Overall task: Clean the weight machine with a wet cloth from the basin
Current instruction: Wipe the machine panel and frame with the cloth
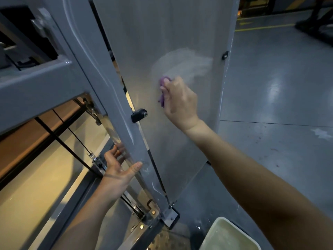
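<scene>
The right hand presses a purple cloth against the weight machine's pale side panel, its grip closed round the bunched fabric. The cloth's long axis runs up and down the panel, one end showing above the fingertips and the other trailing below them. A cloudy wet smear arcs just above the cloth, near the panel's right edge. The panel itself stands tall, long axis floor to top. The left hand braces the grey frame post along the panel's left edge with a slack, spread grip: thumb on the post's face, fingers behind it, seemingly straight though blurred. A basin of water sits on the floor at the machine's foot.
</scene>
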`<action>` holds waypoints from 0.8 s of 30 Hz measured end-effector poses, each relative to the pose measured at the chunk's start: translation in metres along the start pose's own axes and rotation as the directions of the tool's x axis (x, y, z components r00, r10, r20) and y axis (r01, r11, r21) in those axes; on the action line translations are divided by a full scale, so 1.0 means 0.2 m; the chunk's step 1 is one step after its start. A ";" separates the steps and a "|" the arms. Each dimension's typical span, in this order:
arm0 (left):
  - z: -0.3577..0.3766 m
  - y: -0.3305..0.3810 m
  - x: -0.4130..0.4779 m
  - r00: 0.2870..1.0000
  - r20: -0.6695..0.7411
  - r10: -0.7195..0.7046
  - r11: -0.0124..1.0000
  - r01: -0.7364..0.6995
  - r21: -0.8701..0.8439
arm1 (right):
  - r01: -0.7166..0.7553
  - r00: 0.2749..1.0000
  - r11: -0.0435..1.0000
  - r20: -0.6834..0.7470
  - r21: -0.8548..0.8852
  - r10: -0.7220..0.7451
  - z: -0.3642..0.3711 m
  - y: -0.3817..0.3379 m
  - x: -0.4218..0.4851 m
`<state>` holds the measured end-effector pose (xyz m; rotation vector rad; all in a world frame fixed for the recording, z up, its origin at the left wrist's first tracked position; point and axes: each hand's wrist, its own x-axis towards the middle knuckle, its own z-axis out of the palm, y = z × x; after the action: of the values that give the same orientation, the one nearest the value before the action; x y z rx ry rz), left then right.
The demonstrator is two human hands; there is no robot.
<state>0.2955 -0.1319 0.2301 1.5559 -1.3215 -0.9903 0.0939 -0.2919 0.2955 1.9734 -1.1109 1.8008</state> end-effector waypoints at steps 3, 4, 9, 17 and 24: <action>-0.01 0.00 0.00 1.000 -0.007 0.015 1.000 -0.015 0.018 | -0.328 0.942 0.935 -0.122 -0.136 0.313 0.02 0.29 0.07; -0.01 -0.01 0.00 1.000 -0.011 0.014 1.000 -0.014 0.018 | -0.603 0.795 0.795 -0.142 -0.065 0.590 -0.01 0.39 0.11; -0.04 -0.03 0.02 1.000 0.006 0.004 1.000 -0.004 0.006 | -0.406 0.913 0.911 -0.015 0.076 0.408 0.00 0.12 -0.01; -0.02 -0.05 0.03 1.000 -0.006 0.014 0.999 -0.014 0.039 | -0.816 0.574 0.577 -0.091 0.008 0.813 0.00 0.43 -0.06; -0.02 -0.05 0.04 1.000 -0.001 0.026 0.999 -0.026 0.037 | -0.327 0.940 0.928 0.036 -0.179 0.338 0.06 0.20 -0.27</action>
<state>0.3033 -0.1378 0.2207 1.5626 -1.3628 -0.9533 0.0794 -0.3072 0.2308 1.8422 -1.6491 1.7294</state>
